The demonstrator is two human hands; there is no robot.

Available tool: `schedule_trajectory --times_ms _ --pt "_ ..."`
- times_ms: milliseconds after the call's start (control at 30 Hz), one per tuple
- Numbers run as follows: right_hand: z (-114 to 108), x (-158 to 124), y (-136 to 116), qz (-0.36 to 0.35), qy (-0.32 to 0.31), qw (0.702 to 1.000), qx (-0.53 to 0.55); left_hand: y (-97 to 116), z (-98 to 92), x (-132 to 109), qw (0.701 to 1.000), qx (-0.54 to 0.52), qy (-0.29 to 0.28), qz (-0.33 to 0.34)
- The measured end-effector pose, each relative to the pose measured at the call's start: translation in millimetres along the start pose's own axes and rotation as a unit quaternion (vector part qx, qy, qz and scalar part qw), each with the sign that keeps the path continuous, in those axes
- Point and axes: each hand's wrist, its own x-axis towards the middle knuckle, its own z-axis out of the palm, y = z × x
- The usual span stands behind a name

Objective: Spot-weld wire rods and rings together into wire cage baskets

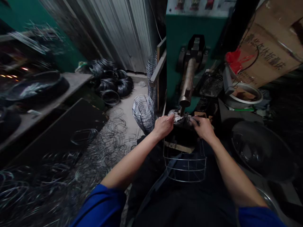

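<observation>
Blue sleeves lead to left hand and right hand, which seem to pinch the far edge of the wire basket below and between them, probably light, springy, best held at wire crossings.

Wire basket far end indistinct; floor wires blurred

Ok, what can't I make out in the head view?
Head view: what the left hand and right hand finger; too small, dark.
Head view: far end of the wire basket; lost in shadow.
Head view: top of the control panel; cut by upper edge.
Head view: strands in the loose wire; blurred.
</observation>
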Motion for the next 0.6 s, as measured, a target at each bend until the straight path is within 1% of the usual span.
schedule_trajectory --times_ms 200,333,600 --pt "1.9 0.8 3.2 -0.002 0.005 1.0 0.024 0.2 2.5 0.1 1.0 -0.004 -0.001 -0.004" --pt "1.5 1.6 4.0 -0.003 0.008 0.999 0.037 1.6 1.0 0.1 1.0 -0.006 0.009 -0.005" --pt "-6.4 5.9 -0.2 0.006 -0.022 0.998 0.05 1.6 -4.7 2.9 1.0 -0.017 -0.003 0.003"
